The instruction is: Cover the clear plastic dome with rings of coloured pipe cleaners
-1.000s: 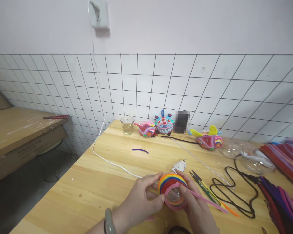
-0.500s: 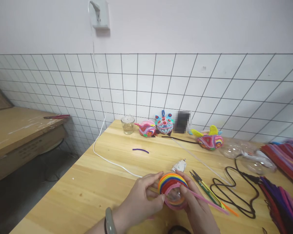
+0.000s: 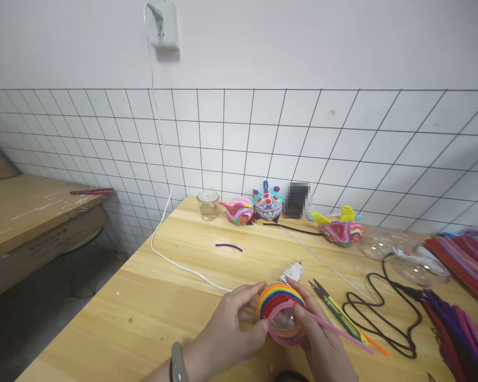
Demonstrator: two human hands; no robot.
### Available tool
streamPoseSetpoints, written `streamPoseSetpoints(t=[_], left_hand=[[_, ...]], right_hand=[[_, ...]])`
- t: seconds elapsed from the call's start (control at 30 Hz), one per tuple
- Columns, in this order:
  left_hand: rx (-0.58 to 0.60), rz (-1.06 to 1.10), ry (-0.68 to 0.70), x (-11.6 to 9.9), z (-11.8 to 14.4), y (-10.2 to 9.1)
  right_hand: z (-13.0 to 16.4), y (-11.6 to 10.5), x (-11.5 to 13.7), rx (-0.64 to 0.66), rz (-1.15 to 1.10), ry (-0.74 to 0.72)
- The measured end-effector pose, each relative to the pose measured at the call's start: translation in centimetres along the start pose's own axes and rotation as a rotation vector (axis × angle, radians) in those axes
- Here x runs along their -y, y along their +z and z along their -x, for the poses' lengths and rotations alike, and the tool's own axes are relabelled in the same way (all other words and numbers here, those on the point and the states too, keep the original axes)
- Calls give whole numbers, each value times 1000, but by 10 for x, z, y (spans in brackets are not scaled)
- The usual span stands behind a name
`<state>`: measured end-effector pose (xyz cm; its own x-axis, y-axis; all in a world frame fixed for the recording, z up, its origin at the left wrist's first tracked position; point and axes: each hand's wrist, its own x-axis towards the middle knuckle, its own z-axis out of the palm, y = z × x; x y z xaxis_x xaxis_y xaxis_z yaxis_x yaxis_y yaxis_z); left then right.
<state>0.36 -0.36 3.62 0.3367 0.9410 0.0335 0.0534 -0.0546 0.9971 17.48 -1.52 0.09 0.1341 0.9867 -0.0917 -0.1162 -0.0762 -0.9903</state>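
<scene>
Both my hands hold a clear plastic ball (image 3: 282, 313) wrapped in rainbow pipe cleaners, low at the middle of the wooden table (image 3: 151, 302). My left hand (image 3: 229, 331) grips its left side, thumb on the pink band. My right hand (image 3: 322, 345) cups its right side and presses a loose pink pipe cleaner (image 3: 338, 333) that trails off to the right. A green bangle (image 3: 178, 361) sits on my left wrist.
Scissors (image 3: 332, 306), a black cord (image 3: 386, 318) and a glue gun (image 3: 418, 260) lie to the right, beside stacks of pipe cleaners (image 3: 462, 297). Finished pipe-cleaner figures (image 3: 266, 204), (image 3: 340, 229) and a glass jar (image 3: 207, 204) stand along the tiled wall. A white cable (image 3: 171, 260) crosses the table.
The ball has shifted slightly left and turned a little in my hands; the pink pipe cleaner's free end has dropped a bit.
</scene>
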Motion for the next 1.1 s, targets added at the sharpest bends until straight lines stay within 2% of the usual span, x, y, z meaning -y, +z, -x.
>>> streamPoseSetpoints(t=[0.23,0.37,0.6,0.77,1.1], left_hand=[[24,5,25,8,2,-4],[50,78,37,11,3,-5],[-125,207,-83,17,-5,-4],[-198,248,-93,18,-12,-9],[-220,230,-124,16,-14,-11]], right_hand=[[-4,1,-6,-13,-46,3],[-8,-1,-8,-6,-67,21],[-13,3,-6,64,-322,88],[-11,4,1,50,-505,162],[-10,4,3,59,-465,139]])
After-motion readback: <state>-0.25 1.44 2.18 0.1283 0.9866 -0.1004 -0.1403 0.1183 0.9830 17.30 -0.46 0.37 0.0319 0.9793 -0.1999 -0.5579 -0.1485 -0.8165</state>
